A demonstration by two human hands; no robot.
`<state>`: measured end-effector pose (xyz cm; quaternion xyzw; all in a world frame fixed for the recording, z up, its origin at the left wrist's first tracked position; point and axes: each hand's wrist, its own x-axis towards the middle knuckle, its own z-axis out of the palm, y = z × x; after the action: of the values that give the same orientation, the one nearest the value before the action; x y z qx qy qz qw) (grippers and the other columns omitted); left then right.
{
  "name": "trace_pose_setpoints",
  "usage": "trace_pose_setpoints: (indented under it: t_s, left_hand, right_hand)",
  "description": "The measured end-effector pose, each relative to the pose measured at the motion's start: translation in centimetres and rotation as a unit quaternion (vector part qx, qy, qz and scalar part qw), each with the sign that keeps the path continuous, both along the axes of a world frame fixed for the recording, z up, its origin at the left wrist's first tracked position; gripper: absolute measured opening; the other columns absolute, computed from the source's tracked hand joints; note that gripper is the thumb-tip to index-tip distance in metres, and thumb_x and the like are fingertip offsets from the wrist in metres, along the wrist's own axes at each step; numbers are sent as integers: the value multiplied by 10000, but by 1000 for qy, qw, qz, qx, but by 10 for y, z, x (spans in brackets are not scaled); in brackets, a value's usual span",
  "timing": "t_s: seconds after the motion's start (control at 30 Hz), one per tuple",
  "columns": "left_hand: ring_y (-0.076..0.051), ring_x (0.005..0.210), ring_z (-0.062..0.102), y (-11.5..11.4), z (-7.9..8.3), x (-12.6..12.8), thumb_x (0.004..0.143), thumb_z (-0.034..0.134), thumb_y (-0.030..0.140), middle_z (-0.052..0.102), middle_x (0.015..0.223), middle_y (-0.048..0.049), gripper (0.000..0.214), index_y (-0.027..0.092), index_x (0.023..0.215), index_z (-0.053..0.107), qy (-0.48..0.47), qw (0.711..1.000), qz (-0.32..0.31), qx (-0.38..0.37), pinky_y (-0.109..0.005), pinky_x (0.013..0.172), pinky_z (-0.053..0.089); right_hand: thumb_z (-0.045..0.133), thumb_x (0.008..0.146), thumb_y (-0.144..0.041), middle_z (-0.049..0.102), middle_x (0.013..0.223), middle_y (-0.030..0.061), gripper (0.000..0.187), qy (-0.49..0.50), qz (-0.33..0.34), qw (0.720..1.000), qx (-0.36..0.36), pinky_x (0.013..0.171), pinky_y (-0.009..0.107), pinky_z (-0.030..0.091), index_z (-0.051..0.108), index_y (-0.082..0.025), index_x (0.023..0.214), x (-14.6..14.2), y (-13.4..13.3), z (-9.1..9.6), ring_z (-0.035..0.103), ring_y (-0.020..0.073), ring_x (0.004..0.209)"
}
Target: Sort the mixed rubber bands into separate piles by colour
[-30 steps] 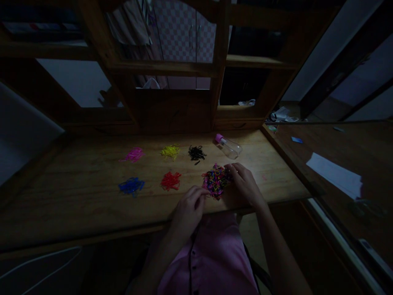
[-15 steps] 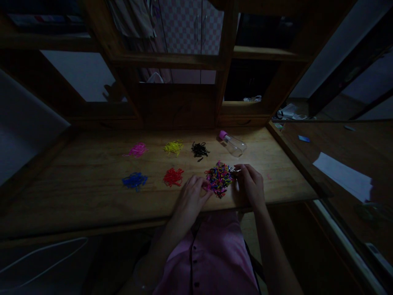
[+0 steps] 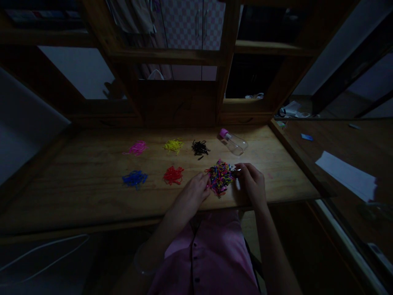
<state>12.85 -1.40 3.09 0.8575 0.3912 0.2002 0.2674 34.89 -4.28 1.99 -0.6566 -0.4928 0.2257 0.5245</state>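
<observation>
A heap of mixed-colour small rubber bands (image 3: pixel 220 177) lies near the table's front edge, between my two hands. My left hand (image 3: pixel 194 189) is at the heap's left side, fingers closed, with a bit of pink rubber band (image 3: pixel 208 185) showing at the fingertips. On the right side, my right hand (image 3: pixel 252 180) has thumb and fingers drawn together against the edge of the heap; what they pinch is too dark to make out. Single-colour piles lie to the left and behind: red bands (image 3: pixel 173 175), blue bands (image 3: pixel 134 178), pink bands (image 3: pixel 137 148), yellow bands (image 3: pixel 173 145) and black bands (image 3: pixel 200 148).
Behind the heap, a clear bottle with a pink cap (image 3: pixel 236 144) lies on its side. Wooden shelving (image 3: pixel 181 102) rises along the table's back edge. To the right, a second surface carries white paper (image 3: pixel 345 174) and a small blue card (image 3: pixel 306 137).
My left hand's fingers have drawn closer together, covering most of the pink band that showed before. My right hand stays nearly in place. The view has shifted slightly.
</observation>
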Motion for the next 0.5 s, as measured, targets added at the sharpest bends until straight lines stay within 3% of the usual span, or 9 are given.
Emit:
trace_pose_setpoints:
  t_s: [0.23, 0.4, 0.5]
  left_hand:
    - [-195, 804, 575, 4, 9, -15, 798, 535, 93, 598, 861, -24, 129, 209, 851, 549, 9, 1000, -4, -15, -320, 757, 471]
    - [-178, 729, 584, 18, 12, -26, 752, 563, 108, 608, 785, -13, 106, 196, 803, 593, 5, 998, 52, -17, -283, 662, 459]
    - [-147, 661, 597, 27, 11, -27, 740, 586, 147, 627, 744, -2, 86, 182, 811, 620, -55, 992, 78, -81, -245, 610, 458]
  right_hand:
    - [475, 925, -455, 701, 873, 39, 342, 8, -7, 1000, -1, 734, 296, 459, 700, -200, 960, 0, 1, 0, 631, 199, 810]
    - [484, 922, -454, 699, 866, 39, 334, 10, -9, 1000, 0, 740, 295, 460, 697, -197, 932, -1, 1, 0, 632, 198, 809]
    - [487, 924, -452, 697, 866, 37, 330, 15, -10, 1000, -3, 732, 290, 459, 698, -197, 932, -1, 0, 0, 631, 196, 806]
